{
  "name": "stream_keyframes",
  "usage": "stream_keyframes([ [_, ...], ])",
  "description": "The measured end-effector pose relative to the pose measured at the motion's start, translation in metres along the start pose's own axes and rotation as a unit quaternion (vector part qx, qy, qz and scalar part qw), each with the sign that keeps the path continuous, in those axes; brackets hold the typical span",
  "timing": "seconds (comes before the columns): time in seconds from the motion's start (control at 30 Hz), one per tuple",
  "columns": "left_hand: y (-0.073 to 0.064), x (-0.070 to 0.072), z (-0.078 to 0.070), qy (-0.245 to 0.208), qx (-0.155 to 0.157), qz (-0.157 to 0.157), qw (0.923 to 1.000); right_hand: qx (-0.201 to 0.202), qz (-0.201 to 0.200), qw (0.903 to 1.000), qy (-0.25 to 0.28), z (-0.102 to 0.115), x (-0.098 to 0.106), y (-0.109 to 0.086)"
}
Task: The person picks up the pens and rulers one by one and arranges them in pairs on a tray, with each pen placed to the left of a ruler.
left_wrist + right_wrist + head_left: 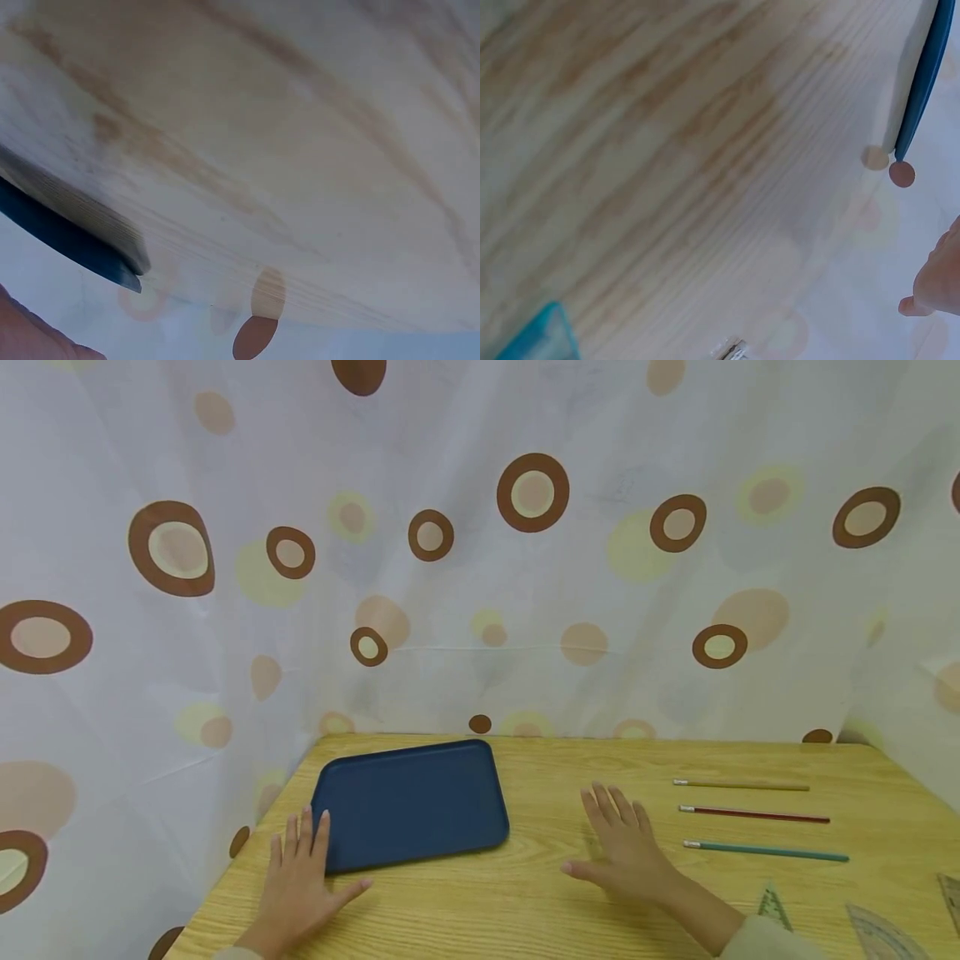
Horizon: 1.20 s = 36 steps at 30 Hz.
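A dark blue rectangular tray (pixel 412 806) lies at the left of the wooden table. My left hand (pixel 300 881) is at its front left corner, fingers spread and straight, overlapping the rim in the head view; nothing is in its grasp. The left wrist view catches the tray edge (pixel 67 236) and a bit of that hand (pixel 37 334). Between the tray and the pencils, my right hand (pixel 626 860) has its fingers extended and thumb out, holding nothing. Right of it lie a tan pencil (pixel 741 785), a red pencil (pixel 753 814) and a teal pencil (pixel 767 851), roughly parallel.
Near the front right lie a clear greenish set square (pixel 774 906) and a clear protractor (pixel 885 937). Another clear measuring piece (pixel 951 893) is cut off by the right frame edge. A spotted curtain (pixel 480 568) stands around the table's back and sides.
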State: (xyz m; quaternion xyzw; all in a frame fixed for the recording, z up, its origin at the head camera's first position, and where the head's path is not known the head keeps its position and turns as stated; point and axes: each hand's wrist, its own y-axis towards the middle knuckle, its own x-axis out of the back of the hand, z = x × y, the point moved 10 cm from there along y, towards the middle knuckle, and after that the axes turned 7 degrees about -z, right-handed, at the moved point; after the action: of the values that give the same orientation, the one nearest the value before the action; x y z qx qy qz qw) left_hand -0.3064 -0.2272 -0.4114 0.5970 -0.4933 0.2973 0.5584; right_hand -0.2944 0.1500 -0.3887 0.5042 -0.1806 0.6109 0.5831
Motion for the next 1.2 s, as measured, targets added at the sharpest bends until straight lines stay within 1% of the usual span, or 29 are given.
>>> stream_keyframes([
  [0.2, 0.002, -0.003, 0.003, -0.001, 0.004, 0.007, 1.0000, 0.010, 0.014, 0.9997, -0.016, 0.007, -0.011, 0.005],
  [0.33, 0.002, 0.000, 0.003, 0.007, 0.002, 0.005, 1.0000, 0.011, 0.021, 0.9996, -0.018, 0.011, -0.020, 0.010],
  [0.47, 0.002, 0.000, 0.004, 0.013, -0.001, 0.005, 0.9999, 0.012, 0.029, 0.9993, -0.022, 0.013, -0.027, 0.014],
  [0.67, 0.002, -0.004, 0.011, 0.005, 0.001, 0.015, 0.9999, 0.022, 0.032, 0.9988, -0.029, 0.020, -0.035, 0.021],
  [0.8, 0.003, -0.006, 0.015, 0.000, -0.002, 0.023, 0.9997, 0.018, 0.045, 0.9984, -0.028, 0.024, -0.040, 0.026],
  [0.97, 0.005, -0.006, 0.019, 0.009, -0.006, 0.020, 0.9997, 0.012, 0.067, 0.9973, -0.028, 0.028, -0.050, 0.032],
  [1.2, 0.005, -0.005, 0.023, 0.008, -0.006, 0.029, 0.9995, 0.004, 0.077, 0.9968, -0.021, 0.033, -0.055, 0.037],
])
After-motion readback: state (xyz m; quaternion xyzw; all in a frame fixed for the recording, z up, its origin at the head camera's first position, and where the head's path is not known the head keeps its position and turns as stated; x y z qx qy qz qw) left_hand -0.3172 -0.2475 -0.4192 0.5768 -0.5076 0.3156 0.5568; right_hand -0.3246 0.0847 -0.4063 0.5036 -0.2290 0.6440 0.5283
